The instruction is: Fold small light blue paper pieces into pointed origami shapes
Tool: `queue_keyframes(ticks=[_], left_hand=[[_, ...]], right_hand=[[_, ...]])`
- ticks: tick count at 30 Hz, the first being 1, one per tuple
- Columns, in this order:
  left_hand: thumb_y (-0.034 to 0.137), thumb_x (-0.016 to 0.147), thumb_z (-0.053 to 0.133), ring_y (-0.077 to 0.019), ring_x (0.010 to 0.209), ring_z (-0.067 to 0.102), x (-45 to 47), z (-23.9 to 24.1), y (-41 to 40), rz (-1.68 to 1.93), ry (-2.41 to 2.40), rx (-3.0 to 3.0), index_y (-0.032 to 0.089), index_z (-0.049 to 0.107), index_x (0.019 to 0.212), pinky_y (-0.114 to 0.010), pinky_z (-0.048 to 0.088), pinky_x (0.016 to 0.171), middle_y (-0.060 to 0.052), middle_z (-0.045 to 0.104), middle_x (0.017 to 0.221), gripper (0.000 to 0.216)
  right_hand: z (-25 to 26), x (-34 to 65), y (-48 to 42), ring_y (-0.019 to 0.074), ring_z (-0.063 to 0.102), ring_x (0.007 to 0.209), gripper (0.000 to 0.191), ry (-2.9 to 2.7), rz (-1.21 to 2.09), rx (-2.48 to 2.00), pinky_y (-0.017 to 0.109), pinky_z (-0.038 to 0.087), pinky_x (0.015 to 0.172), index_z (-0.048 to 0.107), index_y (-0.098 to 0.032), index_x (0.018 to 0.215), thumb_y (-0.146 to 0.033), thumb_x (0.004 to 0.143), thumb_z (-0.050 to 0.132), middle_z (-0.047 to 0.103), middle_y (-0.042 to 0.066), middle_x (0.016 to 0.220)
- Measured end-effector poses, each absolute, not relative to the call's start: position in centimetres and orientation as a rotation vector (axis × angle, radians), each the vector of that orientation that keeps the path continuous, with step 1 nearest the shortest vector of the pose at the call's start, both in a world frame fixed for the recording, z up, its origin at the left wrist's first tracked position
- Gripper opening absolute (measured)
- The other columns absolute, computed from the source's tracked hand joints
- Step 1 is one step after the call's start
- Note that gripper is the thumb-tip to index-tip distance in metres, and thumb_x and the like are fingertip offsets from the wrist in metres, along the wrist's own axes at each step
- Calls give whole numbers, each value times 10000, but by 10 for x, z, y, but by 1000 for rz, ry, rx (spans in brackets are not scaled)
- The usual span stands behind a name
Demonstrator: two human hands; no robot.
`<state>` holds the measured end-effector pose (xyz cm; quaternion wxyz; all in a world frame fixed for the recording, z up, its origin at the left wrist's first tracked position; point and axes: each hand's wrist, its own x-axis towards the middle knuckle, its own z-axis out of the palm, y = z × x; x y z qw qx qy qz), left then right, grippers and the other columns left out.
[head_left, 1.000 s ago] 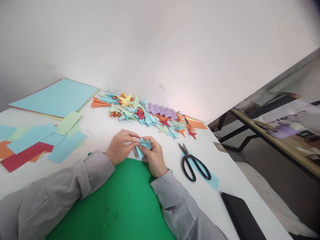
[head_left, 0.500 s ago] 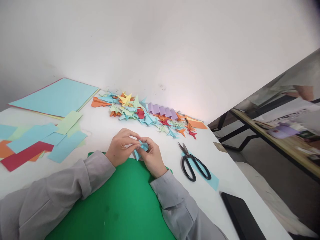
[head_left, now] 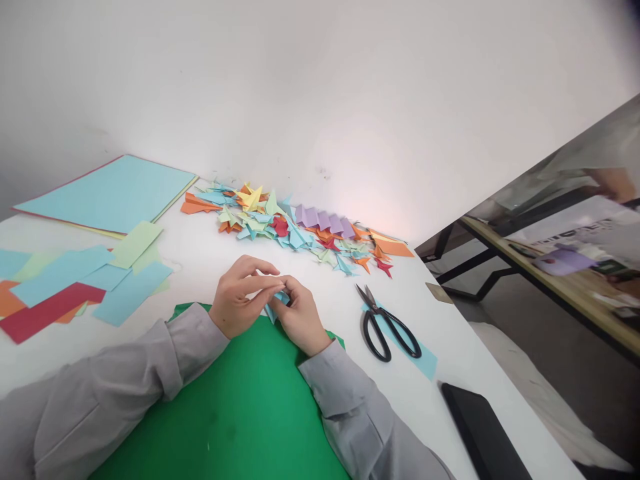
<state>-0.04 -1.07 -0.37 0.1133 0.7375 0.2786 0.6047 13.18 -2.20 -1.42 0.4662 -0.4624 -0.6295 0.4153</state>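
Observation:
Between my fingers is a small folded piece of light-blue paper [head_left: 277,306], held just above the near part of the green sheet's far edge [head_left: 260,333]. My right hand [head_left: 303,317] pinches it between thumb and fingers. From the left, my left hand [head_left: 245,297] closes thumb and fingertips on the paper's upper end, and its fingers partly cover it. Much of the fold is hidden by both hands. Behind them lies a heap of small folded paper shapes [head_left: 295,235] in blue, green, orange, red and yellow, with a purple pleated strip [head_left: 325,221] on top.
Black-handled scissors [head_left: 387,327] lie on a blue paper strip [head_left: 425,363] at the right. A black phone-like slab [head_left: 483,427] is nearer. Cut paper rectangles [head_left: 65,273] and stacked large sheets [head_left: 110,190] are at the left. A wall [head_left: 300,87] rises behind the table.
My hands have drawn closer together, and the left fingers now reach further over the blue paper. Less of the paper shows. At the far right, another person's arm has shifted slightly.

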Motion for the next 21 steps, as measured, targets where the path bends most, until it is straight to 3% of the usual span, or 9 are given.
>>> queue_keyframes(ticks=[4,8,15,21], left_hand=[[139,794,495,-158,848,570,-2,-1,-12,1693,919,1971,171,642,831,-314,477,756,-73,611,873,155],[169,758,511,-160,837,579,0,-5,-10,1472,906,1767,171,601,938,-287,505,687,-80,580,935,201],[154,663,537,-178,809,595,5,-13,-4,1243,981,1577,140,597,884,-331,506,713,-75,617,861,230],[176,638,573,-157,707,590,6,-11,-4,1176,974,1475,137,619,829,-296,491,647,-45,622,734,200]], right_hand=[[-17,133,-21,121,485,547,154,-1301,1127,-1182,257,404,535,556,-184,799,-236,662,604,552,-36,639],[-18,135,-20,116,478,548,201,-1187,1155,-1155,250,389,530,571,-186,802,-242,627,652,559,-34,653],[-17,136,-21,126,519,603,220,-1105,1209,-1073,253,399,571,586,-195,809,-237,615,680,605,-23,709],[-18,136,-21,126,514,577,186,-1119,1268,-1040,254,395,554,584,-197,798,-240,635,661,612,-18,704]])
